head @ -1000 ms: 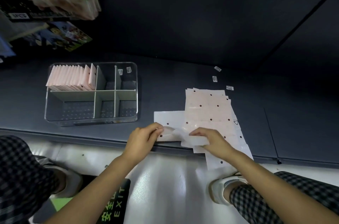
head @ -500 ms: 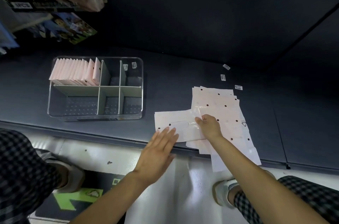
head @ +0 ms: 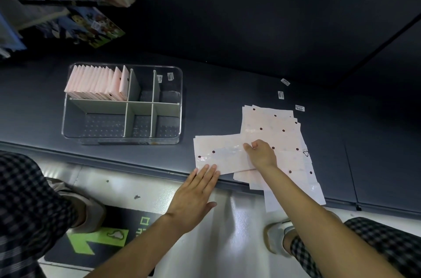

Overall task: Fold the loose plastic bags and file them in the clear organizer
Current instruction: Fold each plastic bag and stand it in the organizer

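Left hand (head: 193, 195), a second ago pinching the bag (head: 222, 154), now lies flat with fingertips on its near shelf-edge end while right hand (head: 262, 154) presses its centre: fold smoothing, organizer (head: 177, 104) filing next.

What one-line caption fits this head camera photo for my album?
Left hand flattens a pale pink dotted plastic bag while the right hand holds it, beside the clear plastic organizer.
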The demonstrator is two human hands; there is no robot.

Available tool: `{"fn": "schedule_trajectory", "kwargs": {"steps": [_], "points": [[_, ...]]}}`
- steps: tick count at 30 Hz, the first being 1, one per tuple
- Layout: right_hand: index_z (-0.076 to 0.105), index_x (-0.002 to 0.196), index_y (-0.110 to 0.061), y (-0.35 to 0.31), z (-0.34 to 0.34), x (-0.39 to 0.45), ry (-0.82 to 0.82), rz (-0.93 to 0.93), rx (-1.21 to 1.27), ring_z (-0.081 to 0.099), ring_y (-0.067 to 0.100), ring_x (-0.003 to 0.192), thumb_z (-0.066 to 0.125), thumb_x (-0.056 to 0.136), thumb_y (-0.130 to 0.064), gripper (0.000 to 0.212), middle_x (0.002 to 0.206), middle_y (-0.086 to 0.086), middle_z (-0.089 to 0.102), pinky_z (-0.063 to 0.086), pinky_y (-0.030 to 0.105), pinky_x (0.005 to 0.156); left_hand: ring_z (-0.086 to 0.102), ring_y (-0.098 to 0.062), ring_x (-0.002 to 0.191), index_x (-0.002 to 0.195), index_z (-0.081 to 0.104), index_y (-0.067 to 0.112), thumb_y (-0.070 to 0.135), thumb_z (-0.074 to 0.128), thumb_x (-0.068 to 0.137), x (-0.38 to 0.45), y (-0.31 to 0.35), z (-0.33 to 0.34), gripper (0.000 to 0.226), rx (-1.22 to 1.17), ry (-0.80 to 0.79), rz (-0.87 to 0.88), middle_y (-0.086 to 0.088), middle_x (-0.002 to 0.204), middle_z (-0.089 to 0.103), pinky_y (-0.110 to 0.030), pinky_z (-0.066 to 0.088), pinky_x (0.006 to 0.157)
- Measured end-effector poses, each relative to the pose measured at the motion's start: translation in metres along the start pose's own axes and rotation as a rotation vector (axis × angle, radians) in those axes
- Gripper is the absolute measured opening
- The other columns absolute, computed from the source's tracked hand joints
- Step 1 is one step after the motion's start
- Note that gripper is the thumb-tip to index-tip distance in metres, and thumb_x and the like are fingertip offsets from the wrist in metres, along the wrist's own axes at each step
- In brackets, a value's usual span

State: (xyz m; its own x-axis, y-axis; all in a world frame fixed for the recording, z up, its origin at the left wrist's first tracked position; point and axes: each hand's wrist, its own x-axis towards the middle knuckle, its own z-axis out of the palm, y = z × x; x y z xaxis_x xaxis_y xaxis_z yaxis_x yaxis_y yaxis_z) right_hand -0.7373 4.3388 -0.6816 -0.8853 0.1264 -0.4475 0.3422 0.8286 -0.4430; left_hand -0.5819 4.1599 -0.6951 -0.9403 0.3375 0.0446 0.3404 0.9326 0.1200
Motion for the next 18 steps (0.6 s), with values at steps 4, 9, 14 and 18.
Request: {"fn": "schedule_trajectory", "kwargs": {"steps": [4,9,14,18], "points": [[0.032,0.064,-0.021,0.0,0.0,0.0,0.001,0.013,0.012,0.044,0.024,0.081,0.047,0.096,-0.031,0.036,0.077,0.0,0.047,0.031,0.027,0.069,0.047,-0.019,0.129,0.134,0.052,0.011,0.056,0.071,0.073,0.002,-0.005,-0.004,0.078,-0.009,-0.015,-0.02,-0.005,0.141,0.048,-0.04,0.044,0.102],[0.029,0.063,-0.02,-0.002,-0.001,-0.002,0.001,0.029,0.016,0.042,0.024,0.079,0.046,0.096,-0.028,0.038,0.066,-0.006,0.036,0.029,0.027,0.069,0.042,-0.019,0.133,0.14,0.045,0.014,0.055,0.067,0.078,0.004,-0.012,-0.007,0.077,0.006,-0.074,-0.045,-0.006,0.146,0.042,-0.04,0.039,0.106],[0.03,0.064,-0.019,-0.004,-0.001,-0.001,0.001,0.039,0.0,0.044,0.024,0.079,0.045,0.097,-0.028,0.038,0.066,-0.006,0.037,0.03,0.026,0.069,0.043,-0.023,0.133,0.141,0.044,0.02,0.054,0.067,0.078,0.007,-0.01,-0.009,0.075,-0.028,-0.103,-0.056,-0.01,0.145,0.043,-0.04,0.04,0.105],[0.029,0.063,-0.02,-0.004,0.0,-0.001,0.0,0.041,-0.004,0.043,0.024,0.081,0.045,0.097,-0.028,0.038,0.066,-0.006,0.037,0.031,0.027,0.071,-0.009,-0.026,0.144,0.151,-0.003,0.027,0.052,0.038,0.096,0.008,-0.01,0.0,0.072,-0.024,-0.206,-0.036,-0.01,0.155,-0.011,-0.04,-0.007,0.116]]}}
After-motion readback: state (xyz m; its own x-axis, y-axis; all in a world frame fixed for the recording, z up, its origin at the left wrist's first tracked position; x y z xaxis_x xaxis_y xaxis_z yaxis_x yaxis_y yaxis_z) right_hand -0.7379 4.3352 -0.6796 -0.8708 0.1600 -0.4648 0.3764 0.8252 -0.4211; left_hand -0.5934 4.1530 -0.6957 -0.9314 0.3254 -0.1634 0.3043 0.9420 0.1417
